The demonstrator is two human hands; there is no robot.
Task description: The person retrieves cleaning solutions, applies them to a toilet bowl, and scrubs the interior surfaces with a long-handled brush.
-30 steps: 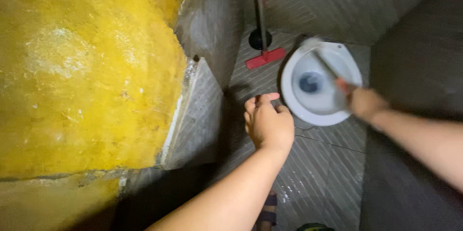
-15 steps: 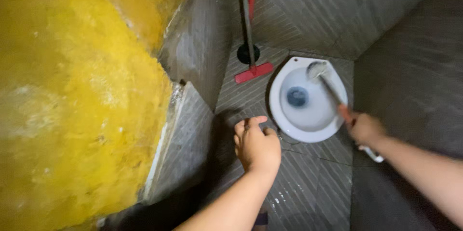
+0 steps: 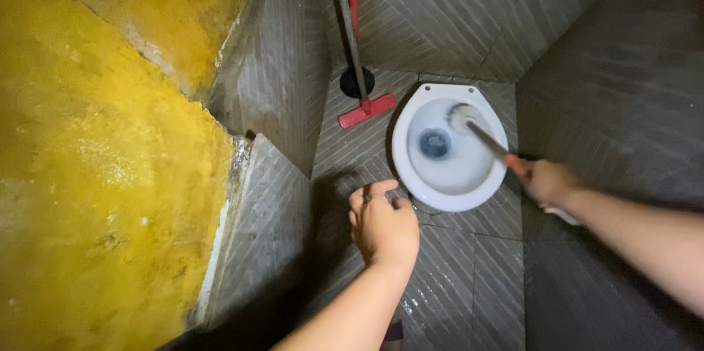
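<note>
Brush [image 3: 469, 121] gripped by right hand [image 3: 544, 181] scrubs inside bowl rim [image 3: 411, 178]; left hand [image 3: 383, 225], loosely curled, empty

white toilet bowl [image 3: 411, 175], red squeegee [image 3: 366, 110], yellow wall [image 3: 95, 138], grey striped tiles [image 3: 469, 278]

— What does the right hand [image 3: 546, 181] have?

— A toilet brush [image 3: 477, 129], thin dark handle, pale bristle head. The fist is closed round the near end of the handle; the shaft slants up and away to the left of that hand.

— And the head?

— Inside the white toilet bowl [image 3: 429, 186], against the far inner wall, just right of the dark drain hole.

— The bowl itself?

— Round, low on the tiled floor, just beyond the left hand [image 3: 383, 225], which hovers loosely curled, touching nothing.
</note>
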